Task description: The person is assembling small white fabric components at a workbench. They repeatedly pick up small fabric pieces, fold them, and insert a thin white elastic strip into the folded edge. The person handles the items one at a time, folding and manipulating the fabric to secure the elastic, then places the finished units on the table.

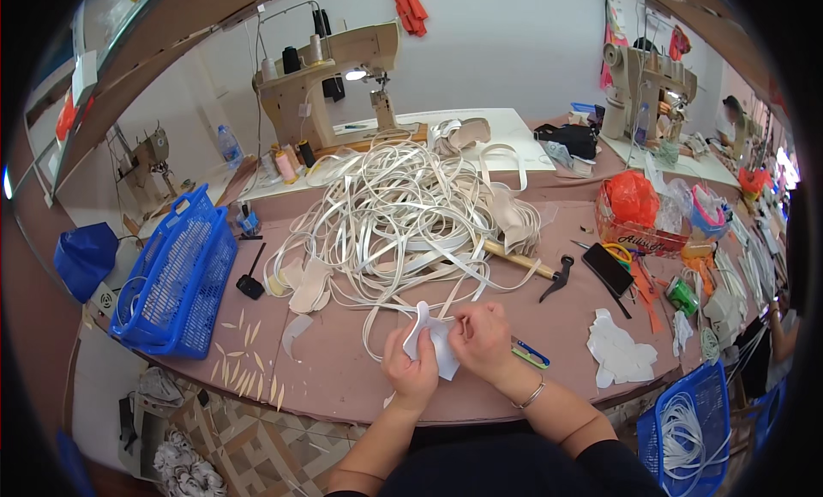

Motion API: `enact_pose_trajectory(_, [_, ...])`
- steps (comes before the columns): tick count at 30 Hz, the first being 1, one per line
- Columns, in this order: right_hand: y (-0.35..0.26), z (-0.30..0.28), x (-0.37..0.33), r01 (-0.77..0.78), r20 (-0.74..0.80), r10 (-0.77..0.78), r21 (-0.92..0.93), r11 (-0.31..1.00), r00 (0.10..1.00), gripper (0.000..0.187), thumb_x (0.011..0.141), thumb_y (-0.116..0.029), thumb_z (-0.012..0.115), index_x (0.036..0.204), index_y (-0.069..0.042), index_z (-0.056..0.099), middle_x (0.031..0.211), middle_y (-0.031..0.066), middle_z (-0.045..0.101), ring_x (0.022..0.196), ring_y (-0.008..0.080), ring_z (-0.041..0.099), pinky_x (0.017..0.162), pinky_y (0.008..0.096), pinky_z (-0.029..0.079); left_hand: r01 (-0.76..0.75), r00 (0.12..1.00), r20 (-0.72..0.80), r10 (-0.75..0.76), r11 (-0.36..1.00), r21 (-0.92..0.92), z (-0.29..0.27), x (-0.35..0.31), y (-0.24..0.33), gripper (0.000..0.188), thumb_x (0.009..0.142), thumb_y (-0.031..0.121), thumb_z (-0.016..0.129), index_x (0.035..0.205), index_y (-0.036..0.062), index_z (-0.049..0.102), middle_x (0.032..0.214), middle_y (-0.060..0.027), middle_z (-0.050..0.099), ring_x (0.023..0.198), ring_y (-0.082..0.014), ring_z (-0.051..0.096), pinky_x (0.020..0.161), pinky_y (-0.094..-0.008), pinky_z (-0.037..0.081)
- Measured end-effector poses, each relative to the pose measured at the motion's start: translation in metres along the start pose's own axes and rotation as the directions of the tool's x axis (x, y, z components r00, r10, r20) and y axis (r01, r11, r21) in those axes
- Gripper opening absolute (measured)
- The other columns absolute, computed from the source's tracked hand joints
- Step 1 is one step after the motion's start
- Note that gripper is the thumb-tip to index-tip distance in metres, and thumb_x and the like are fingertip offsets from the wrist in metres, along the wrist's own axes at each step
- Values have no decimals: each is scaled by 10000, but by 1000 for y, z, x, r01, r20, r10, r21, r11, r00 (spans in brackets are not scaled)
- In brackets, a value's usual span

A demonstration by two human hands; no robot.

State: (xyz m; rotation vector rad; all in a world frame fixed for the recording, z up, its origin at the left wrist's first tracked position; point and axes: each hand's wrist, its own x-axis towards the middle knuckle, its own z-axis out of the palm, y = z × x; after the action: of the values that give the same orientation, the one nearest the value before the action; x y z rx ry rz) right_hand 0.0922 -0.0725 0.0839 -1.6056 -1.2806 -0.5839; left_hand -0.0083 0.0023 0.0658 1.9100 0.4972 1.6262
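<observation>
A thin white cut piece (444, 347) is held up over the near edge of the table. My left hand (410, 370) is closed on it, the thumb pressing against one side while part of it curls up above the fingers. At its right edge, my right hand (482, 341) is closed with the fingertips pinched together; what lies between them is hidden, though it seems to be the same piece. Beyond both hands spreads a large tangle of white and cream strips (403, 197). A blue-and-green cutter (531, 353) lies beside my right hand.
A hammer (557, 278) and a black phone (607, 270) lie at the right, near stacked white cut pieces (619, 351). Blue baskets (176, 283) stand at the left, beside scattered slim cream slivers (249, 377). A sewing machine (321, 77) stands at the back.
</observation>
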Motion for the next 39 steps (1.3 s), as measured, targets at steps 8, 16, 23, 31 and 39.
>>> enact_pose_trajectory(8, [-1,5,-1,156,-76,-154,22,987,985,268,654,8,637,876,-69,507,725,14,560,621,180,539,653,336,389,78,997,12,-78,997,-27,1,-1,-3,180,784,-8,593,961,-34,611,810,-134,594,679,-230,601,600,-308,476])
enact_pose_trajectory(16, [-2,5,2,194,-68,-196,-29,981,978,318,607,39,649,856,-91,501,746,6,585,577,179,521,634,312,361,100,995,7,-100,991,-94,-1,1,1,158,780,-14,596,935,-34,616,816,-125,597,696,-224,605,615,-304,475])
enact_pose_trajectory(23, [6,9,3,46,-123,-47,-11,999,991,254,632,18,619,825,-84,489,725,28,548,592,200,514,632,336,373,129,991,54,-125,990,-61,0,1,5,127,782,-7,592,903,-27,624,762,-122,583,640,-237,575,578,-324,452])
enact_pose_trajectory(31, [12,-9,10,-223,21,225,242,944,974,215,656,11,635,823,-56,518,746,62,549,678,229,532,611,317,422,147,989,36,-145,986,-83,-4,6,4,124,809,7,578,923,-38,585,834,-81,578,729,-149,567,652,-271,454])
enact_pose_trajectory(39, [1,5,6,185,-78,-181,48,981,980,257,625,27,635,831,-71,517,761,39,553,707,222,554,661,333,412,160,987,41,-158,985,-60,-2,3,6,109,806,5,580,905,-40,588,827,-84,575,726,-155,567,652,-276,452])
